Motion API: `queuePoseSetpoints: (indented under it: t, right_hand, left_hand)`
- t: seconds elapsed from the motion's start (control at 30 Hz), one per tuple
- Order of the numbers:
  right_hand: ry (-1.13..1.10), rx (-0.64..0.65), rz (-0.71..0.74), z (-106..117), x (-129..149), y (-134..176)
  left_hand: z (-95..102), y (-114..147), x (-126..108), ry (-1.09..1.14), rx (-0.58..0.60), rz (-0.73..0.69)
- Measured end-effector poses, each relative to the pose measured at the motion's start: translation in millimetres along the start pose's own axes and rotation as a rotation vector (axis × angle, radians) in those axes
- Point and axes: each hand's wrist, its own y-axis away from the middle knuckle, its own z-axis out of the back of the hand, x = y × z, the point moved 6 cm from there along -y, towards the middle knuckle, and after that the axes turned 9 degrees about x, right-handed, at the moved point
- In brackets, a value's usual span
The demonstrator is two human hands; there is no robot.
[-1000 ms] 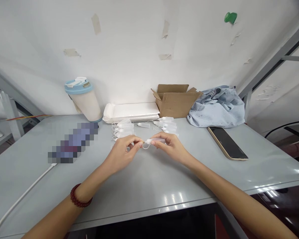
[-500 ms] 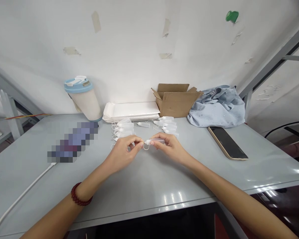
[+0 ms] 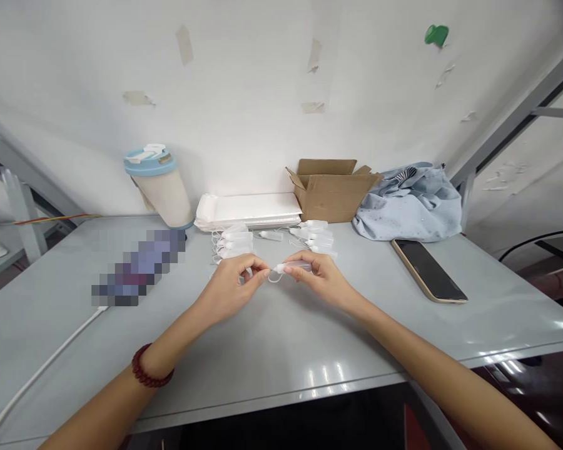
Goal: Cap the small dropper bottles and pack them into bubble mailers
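Observation:
A small translucent needle-tip bottle (image 3: 298, 267) with a white neck lies level in my right hand (image 3: 321, 275), its tip pointing left. Thumb and fingers of that hand are closed round its body. My left hand (image 3: 237, 281) pinches at the end of the thin needle, where a looped strap (image 3: 275, 279) from the bottle's neck also leads. Those fingertips hide the small cap there. Behind my left hand lies a group of similar bottles (image 3: 237, 239); another group (image 3: 319, 237) rests behind my right hand, and a single bottle (image 3: 271, 235) between them.
Flat white packets (image 3: 253, 206) are stacked against the wall beside an open cardboard box (image 3: 333, 197). A blue-lidded cup (image 3: 164, 194) stands to the left, near a blurred-out object (image 3: 141, 269) with a white cable (image 3: 47, 362). Light-blue cloth (image 3: 408, 209) and a phone (image 3: 429, 272) are on the right.
The gap between my left fingertips and the bottle's neck has widened slightly, with a little more of the needle showing. Both hands keep their grips.

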Motion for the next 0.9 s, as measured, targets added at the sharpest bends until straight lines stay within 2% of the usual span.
queuePoseSetpoints:
  t: [0.27, 0.37, 0.43, 0.6, 0.67, 0.77, 0.9]
  right_hand:
    - [0.007, 0.051, -0.021, -6.2, -3.6, 0.8]
    - [0.043, 0.088, -0.016, -8.7, -2.2, -0.8]
    - [0.075, 0.094, 0.005, -9.5, -2.1, -1.7]
    - [0.252, 0.016, 0.08, -4.7, -7.0, -2.8]
    - [0.346, 0.001, 0.103, -3.3, -9.9, -3.7]
    - [0.491, 0.012, 0.162, -4.0, -12.7, -6.1]
    - [0.673, 0.038, 0.225, -5.9, -18.0, -12.7]
  left_hand:
    - [-4.2, -0.1, 2.7, -0.033, 0.052, 0.013]
    - [3.7, -1.6, 3.7, -0.045, 0.122, 0.033]
    - [16.4, -2.2, 6.7, -0.039, 0.133, 0.054]
    - [68.0, 1.8, 30.4, -0.032, -0.056, 0.169]
    - [81.6, 3.6, 41.2, -0.04, -0.091, 0.202]
    - [89.0, 3.4, 53.4, -0.034, -0.114, 0.237]
    - [82.6, -3.0, 60.7, -0.095, -0.141, 0.263]
